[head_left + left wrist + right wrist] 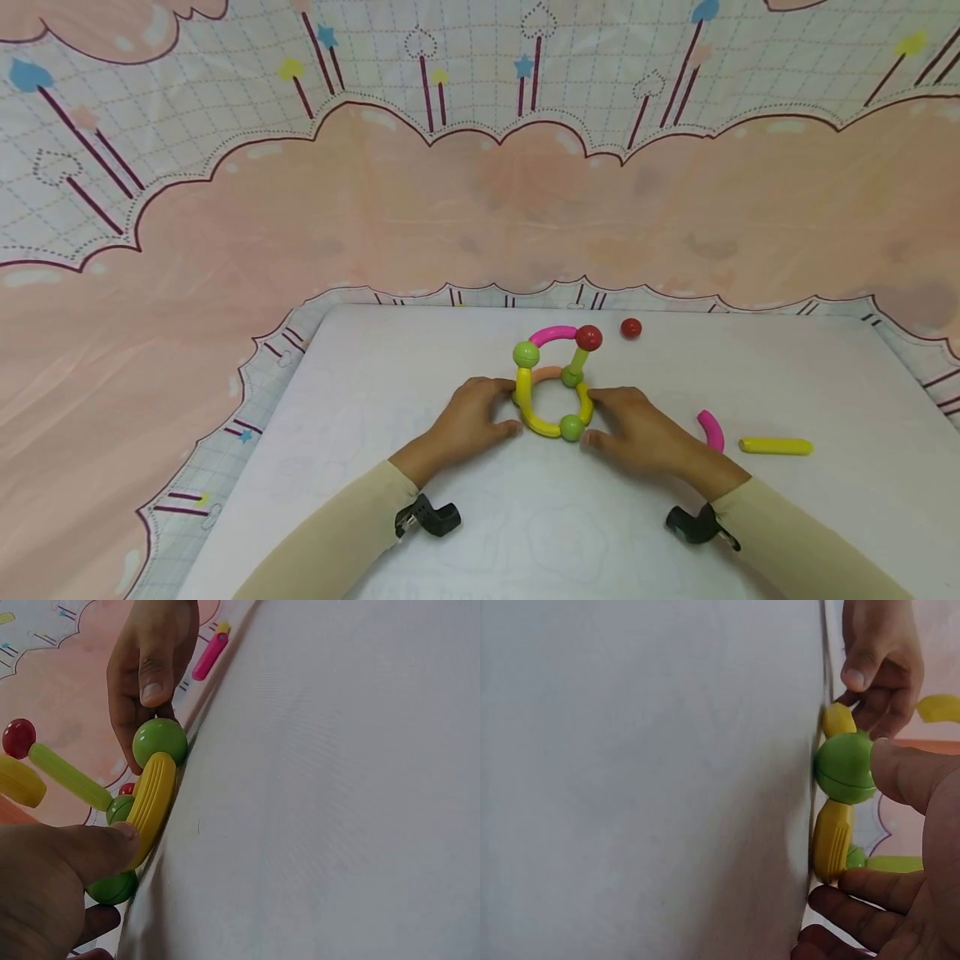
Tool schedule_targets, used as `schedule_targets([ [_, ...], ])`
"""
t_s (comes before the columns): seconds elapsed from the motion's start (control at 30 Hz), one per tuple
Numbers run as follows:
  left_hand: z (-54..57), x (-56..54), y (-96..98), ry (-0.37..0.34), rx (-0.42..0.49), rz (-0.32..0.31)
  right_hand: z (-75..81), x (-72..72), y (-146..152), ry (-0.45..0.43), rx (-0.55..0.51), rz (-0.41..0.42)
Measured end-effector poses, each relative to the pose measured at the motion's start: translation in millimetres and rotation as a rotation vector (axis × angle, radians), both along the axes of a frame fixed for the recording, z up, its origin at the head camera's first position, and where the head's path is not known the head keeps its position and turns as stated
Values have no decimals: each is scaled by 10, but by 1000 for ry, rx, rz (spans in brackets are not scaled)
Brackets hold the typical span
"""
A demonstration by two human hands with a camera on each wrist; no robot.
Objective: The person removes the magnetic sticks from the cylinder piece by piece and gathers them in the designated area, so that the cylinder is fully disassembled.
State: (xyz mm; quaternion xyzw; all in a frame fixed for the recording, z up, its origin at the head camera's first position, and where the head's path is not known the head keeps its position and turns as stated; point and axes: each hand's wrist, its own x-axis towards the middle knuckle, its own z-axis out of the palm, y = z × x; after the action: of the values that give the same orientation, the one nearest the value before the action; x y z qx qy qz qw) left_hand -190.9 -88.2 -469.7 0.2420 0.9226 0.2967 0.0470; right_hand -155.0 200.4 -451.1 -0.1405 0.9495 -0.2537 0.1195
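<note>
A toy structure of curved rods (542, 428) and balls stands on the white table between both hands. Its base ring has yellow and orange rods joined by green balls (572, 427). Above the ring, a pink curved rod (553, 334) links a raised green ball (526, 354) to a red ball (588, 337) on a light green stick. My left hand (468, 415) holds the ring's left side, its thumb on a yellow rod (154, 806). My right hand (637, 429) grips the right side, thumb against the front green ball (845, 766) and fingers by a yellow rod (831, 840).
A loose red ball (631, 328) lies behind the structure near the table's far edge. To the right of my right hand are a pink curved rod (711, 431) and a straight yellow stick (776, 446). A patterned cloth (465, 217) hangs behind the white table (480, 533).
</note>
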Motion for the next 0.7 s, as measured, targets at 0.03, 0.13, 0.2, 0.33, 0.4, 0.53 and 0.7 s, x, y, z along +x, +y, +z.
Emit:
schedule_targets([
  [0.03, -1, 11, 1, -1, -3, -3, 2, -12, 3, -2, -2, 1],
  [0.13, -3, 44, 8, -5, -13, -14, 1, -51, 14, 0, -3, 3],
  [0.2, -3, 70, 13, -6, -19, -20, 0, -77, 22, 3, -5, 6],
  [0.33, 5, 133, 25, -7, -33, -34, -2, -118, 37, 10, -12, 17],
  [0.4, 16, 167, 31, -5, -35, -44, 7, -134, 44, 11, -18, 25],
  [0.53, 40, 226, 44, -2, -33, -62, 27, -172, 61, 16, -23, 50],
  [0.7, 51, 288, 57, 16, -37, -86, 31, -229, 86, 2, -40, 77],
])
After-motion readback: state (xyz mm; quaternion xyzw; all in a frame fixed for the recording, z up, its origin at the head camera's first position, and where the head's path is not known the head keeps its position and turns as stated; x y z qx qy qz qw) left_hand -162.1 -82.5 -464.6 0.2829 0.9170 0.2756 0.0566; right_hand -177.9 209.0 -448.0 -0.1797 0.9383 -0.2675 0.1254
